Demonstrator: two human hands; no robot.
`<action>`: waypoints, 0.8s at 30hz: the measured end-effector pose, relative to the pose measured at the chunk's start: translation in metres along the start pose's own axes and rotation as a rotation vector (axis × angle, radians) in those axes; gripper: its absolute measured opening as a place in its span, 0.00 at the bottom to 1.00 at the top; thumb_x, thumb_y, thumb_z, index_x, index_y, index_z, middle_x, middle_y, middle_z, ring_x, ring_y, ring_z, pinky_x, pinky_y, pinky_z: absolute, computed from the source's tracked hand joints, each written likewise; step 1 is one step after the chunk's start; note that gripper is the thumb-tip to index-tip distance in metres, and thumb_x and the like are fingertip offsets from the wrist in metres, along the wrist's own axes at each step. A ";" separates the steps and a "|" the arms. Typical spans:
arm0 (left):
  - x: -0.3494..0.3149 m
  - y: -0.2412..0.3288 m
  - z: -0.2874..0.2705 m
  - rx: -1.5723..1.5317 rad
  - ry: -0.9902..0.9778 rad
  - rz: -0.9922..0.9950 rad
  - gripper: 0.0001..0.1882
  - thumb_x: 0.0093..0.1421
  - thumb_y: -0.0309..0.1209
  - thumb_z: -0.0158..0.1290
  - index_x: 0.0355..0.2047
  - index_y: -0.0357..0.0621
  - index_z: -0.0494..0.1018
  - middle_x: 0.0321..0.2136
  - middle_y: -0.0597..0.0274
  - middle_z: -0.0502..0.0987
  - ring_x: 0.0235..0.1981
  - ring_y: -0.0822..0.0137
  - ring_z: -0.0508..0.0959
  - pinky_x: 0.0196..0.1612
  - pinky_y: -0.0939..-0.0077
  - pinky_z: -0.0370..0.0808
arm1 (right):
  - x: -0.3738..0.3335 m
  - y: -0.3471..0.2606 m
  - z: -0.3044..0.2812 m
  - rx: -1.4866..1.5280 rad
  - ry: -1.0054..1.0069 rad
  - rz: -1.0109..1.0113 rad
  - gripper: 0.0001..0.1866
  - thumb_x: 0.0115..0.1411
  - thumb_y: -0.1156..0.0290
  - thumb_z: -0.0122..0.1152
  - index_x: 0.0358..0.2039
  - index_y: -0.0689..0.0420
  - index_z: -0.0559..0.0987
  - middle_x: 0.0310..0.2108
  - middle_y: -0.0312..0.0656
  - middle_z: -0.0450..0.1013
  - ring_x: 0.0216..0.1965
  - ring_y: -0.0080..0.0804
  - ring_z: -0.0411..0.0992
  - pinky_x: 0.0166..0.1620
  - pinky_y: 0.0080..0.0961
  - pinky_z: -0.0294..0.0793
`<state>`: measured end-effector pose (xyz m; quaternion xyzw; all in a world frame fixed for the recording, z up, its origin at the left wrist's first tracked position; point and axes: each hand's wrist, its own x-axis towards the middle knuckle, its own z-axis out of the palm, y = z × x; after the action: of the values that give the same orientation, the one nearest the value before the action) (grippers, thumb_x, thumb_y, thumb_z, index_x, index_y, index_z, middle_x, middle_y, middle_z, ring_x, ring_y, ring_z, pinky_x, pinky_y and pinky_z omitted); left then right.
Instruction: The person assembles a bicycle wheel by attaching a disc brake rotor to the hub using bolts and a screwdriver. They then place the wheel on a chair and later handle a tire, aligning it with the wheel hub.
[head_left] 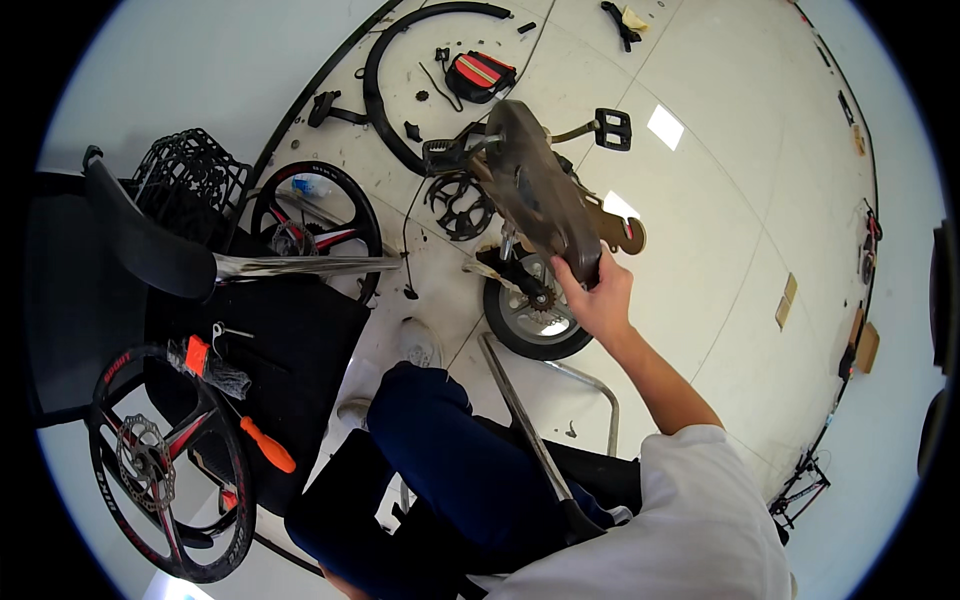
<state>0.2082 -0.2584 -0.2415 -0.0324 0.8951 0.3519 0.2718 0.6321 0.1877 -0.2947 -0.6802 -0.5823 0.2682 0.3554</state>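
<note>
My right hand (600, 297) grips the lower end of a long, rounded brown bicycle chain cover (545, 185), slightly blurred. Pedals stick out on both sides of it, a black one (613, 130) to the right and another (443, 156) to the left. Below the cover stands a small wheel (535, 315) with a black tyre and a sprocket; how the parts join is hidden. A brown plate-like part (622, 232) shows just beyond my fingers. Of my left hand (345, 583) only a bit of skin appears at the lower edge, its fingers out of sight.
Left of my legs, a black chair seat (300, 345) bears an orange screwdriver (268, 445). Spoked wheels (170, 465) (318, 225) rest nearby, with a black basket (195, 175) behind. A loose tyre (378, 85), a red-black bag (480, 76) and a chainring (461, 207) lie on the tiles.
</note>
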 end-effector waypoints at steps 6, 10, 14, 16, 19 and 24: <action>0.005 0.000 0.005 -0.007 -0.014 0.006 0.31 0.66 0.48 0.45 0.55 0.30 0.70 0.50 0.42 0.76 0.47 0.48 0.78 0.53 0.55 0.76 | -0.031 0.011 0.008 -0.020 0.007 -0.119 0.15 0.53 0.66 0.73 0.34 0.61 0.78 0.18 0.43 0.74 0.18 0.39 0.74 0.24 0.28 0.73; 0.007 0.001 0.003 -0.013 -0.024 0.020 0.31 0.66 0.48 0.44 0.55 0.30 0.70 0.50 0.42 0.76 0.47 0.49 0.78 0.53 0.55 0.76 | -0.056 0.010 0.016 -0.028 -0.011 -0.227 0.13 0.51 0.70 0.74 0.31 0.60 0.77 0.17 0.42 0.74 0.16 0.38 0.74 0.22 0.28 0.72; 0.010 0.001 -0.002 -0.030 -0.035 0.038 0.30 0.67 0.48 0.44 0.54 0.30 0.70 0.50 0.42 0.76 0.47 0.49 0.78 0.53 0.56 0.76 | -0.079 0.013 0.024 -0.051 -0.025 -0.331 0.16 0.50 0.70 0.75 0.25 0.59 0.72 0.16 0.40 0.71 0.15 0.36 0.72 0.19 0.28 0.71; 0.011 0.000 -0.002 -0.030 -0.038 0.043 0.30 0.67 0.48 0.44 0.54 0.30 0.70 0.50 0.42 0.76 0.47 0.49 0.78 0.53 0.56 0.76 | -0.083 0.015 0.027 -0.049 -0.030 -0.364 0.17 0.50 0.70 0.75 0.24 0.59 0.70 0.15 0.39 0.70 0.14 0.34 0.71 0.18 0.27 0.70; 0.013 -0.002 -0.002 -0.034 -0.045 0.049 0.30 0.67 0.48 0.43 0.54 0.30 0.70 0.50 0.42 0.76 0.47 0.49 0.78 0.53 0.56 0.76 | -0.086 0.015 0.028 -0.065 -0.042 -0.403 0.20 0.49 0.69 0.76 0.23 0.59 0.68 0.14 0.38 0.66 0.13 0.34 0.68 0.17 0.26 0.68; 0.015 -0.002 -0.002 -0.046 -0.048 0.053 0.29 0.67 0.47 0.43 0.54 0.31 0.70 0.50 0.43 0.76 0.47 0.50 0.78 0.53 0.56 0.76 | -0.093 0.003 0.029 -0.086 -0.071 -0.453 0.20 0.48 0.69 0.76 0.23 0.59 0.68 0.15 0.39 0.65 0.12 0.35 0.66 0.16 0.27 0.66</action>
<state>0.1950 -0.2586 -0.2493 -0.0064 0.8807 0.3800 0.2828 0.5952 0.1012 -0.3194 -0.5369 -0.7430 0.1805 0.3565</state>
